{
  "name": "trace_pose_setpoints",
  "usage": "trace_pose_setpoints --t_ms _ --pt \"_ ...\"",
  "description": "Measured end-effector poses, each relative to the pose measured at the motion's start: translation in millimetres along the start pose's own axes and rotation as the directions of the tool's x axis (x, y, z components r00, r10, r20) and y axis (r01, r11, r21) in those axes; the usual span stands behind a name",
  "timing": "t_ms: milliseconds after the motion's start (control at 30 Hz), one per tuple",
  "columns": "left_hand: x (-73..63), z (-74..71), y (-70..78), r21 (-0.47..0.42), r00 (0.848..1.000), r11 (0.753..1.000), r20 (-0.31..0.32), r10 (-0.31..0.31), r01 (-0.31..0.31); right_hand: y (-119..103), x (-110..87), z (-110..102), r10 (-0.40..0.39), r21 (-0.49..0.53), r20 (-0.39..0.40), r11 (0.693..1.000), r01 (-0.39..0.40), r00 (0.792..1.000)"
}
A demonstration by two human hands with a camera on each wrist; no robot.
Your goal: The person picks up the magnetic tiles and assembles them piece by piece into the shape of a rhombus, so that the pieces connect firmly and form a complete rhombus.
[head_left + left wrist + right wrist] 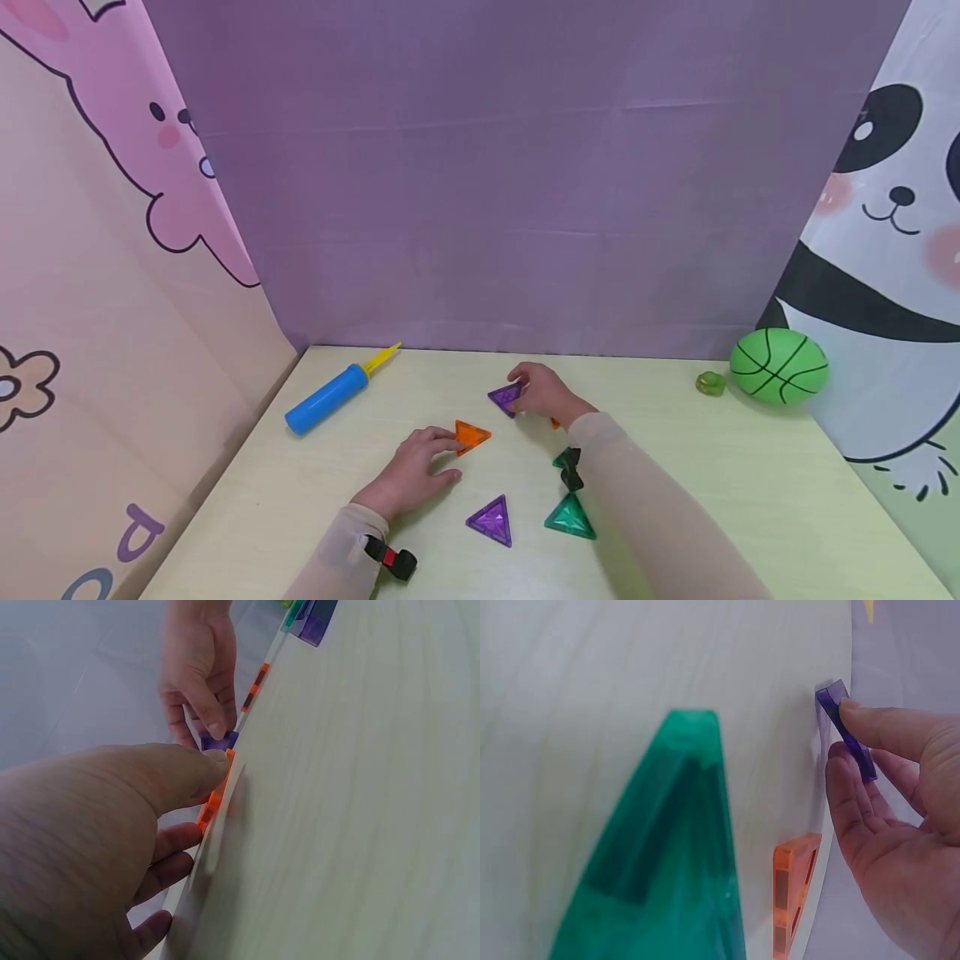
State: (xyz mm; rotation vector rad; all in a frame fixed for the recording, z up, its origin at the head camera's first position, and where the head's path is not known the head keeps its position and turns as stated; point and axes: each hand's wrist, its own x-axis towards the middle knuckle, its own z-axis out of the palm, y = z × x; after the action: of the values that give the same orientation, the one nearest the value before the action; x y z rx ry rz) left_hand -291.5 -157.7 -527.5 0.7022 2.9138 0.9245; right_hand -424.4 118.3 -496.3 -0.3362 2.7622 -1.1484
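Observation:
My right hand [546, 392] pinches a purple triangular magnetic tile [847, 735] between thumb and fingers, near the table's far edge. The left hand [412, 471] lies beside an orange triangular tile [472, 437], its fingertips touching the tile's left edge; in the head view the thumb is spread apart from it. Nearer to me are a second purple tile [491, 523] and a green tile [572, 518]. Another green tile [560, 458] is partly hidden by the right wrist's camera. A second orange tile [795, 892] is mostly behind the right wrist in the head view.
A blue balloon pump [330, 400] with a yellow nozzle lies at the back left. At the back right stands a green ball [780, 367] with black lines, with a small crumpled green object [711, 383] beside it. A purple curtain [510, 183] hangs behind the table.

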Motion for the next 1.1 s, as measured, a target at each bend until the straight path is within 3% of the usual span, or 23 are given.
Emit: trace_pose_setpoints --t_ms 200,733,1100 --pt "0.2 -0.1 0.0 0.016 1.0 1.0 -0.01 -0.007 0.007 4.7 1.3 -1.0 0.012 0.032 0.011 0.999 -0.013 1.0" --pt "-0.6 0.6 1.6 -0.006 1.0 1.0 -0.007 -0.015 0.015 9.4 -7.3 -7.9 0.015 -0.026 -0.054 1.0 -0.016 0.998" --pt "-1.1 -0.4 3.2 -0.027 0.999 0.999 0.018 -0.029 0.029 -3.7 -24.8 -13.5 0.017 -0.057 -0.099 0.998 -0.023 0.995"
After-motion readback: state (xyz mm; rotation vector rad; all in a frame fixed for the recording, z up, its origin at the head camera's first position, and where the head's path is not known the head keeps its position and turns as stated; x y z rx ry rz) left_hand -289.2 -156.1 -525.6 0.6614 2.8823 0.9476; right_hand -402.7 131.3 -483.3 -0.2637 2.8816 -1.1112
